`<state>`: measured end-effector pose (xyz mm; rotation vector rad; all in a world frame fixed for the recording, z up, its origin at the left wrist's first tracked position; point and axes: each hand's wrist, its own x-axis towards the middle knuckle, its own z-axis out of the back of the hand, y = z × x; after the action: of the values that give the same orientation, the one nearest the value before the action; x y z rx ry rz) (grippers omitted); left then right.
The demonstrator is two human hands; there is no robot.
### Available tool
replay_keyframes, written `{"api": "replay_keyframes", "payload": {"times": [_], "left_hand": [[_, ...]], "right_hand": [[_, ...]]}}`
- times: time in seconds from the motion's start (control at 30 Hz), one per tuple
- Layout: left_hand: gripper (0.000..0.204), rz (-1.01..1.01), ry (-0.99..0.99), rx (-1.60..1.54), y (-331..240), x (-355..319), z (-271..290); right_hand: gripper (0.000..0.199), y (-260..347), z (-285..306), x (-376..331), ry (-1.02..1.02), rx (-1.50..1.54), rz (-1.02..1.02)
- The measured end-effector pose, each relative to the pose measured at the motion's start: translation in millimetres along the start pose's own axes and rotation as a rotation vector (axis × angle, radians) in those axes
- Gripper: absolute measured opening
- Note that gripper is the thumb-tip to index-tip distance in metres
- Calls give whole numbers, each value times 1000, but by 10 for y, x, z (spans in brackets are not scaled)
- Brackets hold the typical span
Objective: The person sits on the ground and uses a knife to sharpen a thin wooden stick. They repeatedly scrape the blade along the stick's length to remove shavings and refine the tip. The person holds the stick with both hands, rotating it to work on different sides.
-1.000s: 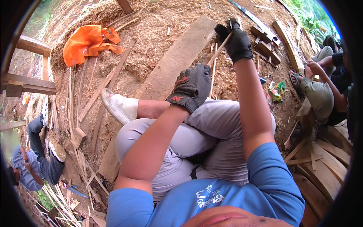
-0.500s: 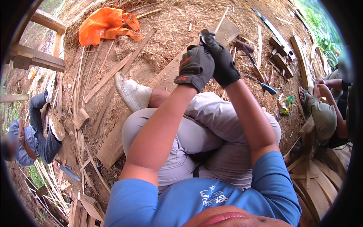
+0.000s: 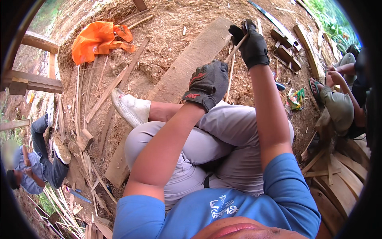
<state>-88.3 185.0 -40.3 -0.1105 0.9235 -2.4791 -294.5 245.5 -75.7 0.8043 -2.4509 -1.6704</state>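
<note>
A thin pale wooden stick (image 3: 237, 48) slants up and to the right between my hands. My left hand (image 3: 207, 84), in a dark grey glove with red marks, is closed around its lower end. Farther out, my right hand (image 3: 255, 48), in a black glove, closes on the upper part of the stick, which passes by its thumb and fingers. Whether a small tool also sits in the right hand cannot be made out. Beneath the hands lies a wide wooden plank (image 3: 191, 59), and my bent legs (image 3: 175, 139) are crossed in front of me.
An orange bag (image 3: 95, 42) lies at the far left near long wood strips (image 3: 105, 97). At the right are dark wood blocks (image 3: 288, 57), a long saw-like blade (image 3: 274, 22) and a colourful wrapper (image 3: 295, 99). One person (image 3: 36, 167) sits left, another (image 3: 342, 95) right.
My hands have moved apart: the right went outward and to the right, and the left came slightly nearer. The stick now shows between them. The whole view has shifted a little.
</note>
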Motion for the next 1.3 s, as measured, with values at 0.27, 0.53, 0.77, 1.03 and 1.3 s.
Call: {"api": "replay_keyframes", "payload": {"times": [0.27, 0.53, 0.77, 1.03, 1.3], "left_hand": [[37, -15, 19, -20, 17, -87, -62], [35, 94, -217, 6, 175, 54, 63], [36, 99, -198, 13, 149, 96, 80], [36, 113, -209, 3, 205, 89, 78], [38, 131, -158, 21, 149, 69, 122]], "right_hand": [[35, 152, 993, 625, -168, -263, 319], [39, 61, 215, 187, 137, 79, -58], [53, -106, -29, -6, 381, 38, -70], [47, -98, -103, -139, 555, -195, 110], [29, 3, -187, -204, 421, 245, -202]]}}
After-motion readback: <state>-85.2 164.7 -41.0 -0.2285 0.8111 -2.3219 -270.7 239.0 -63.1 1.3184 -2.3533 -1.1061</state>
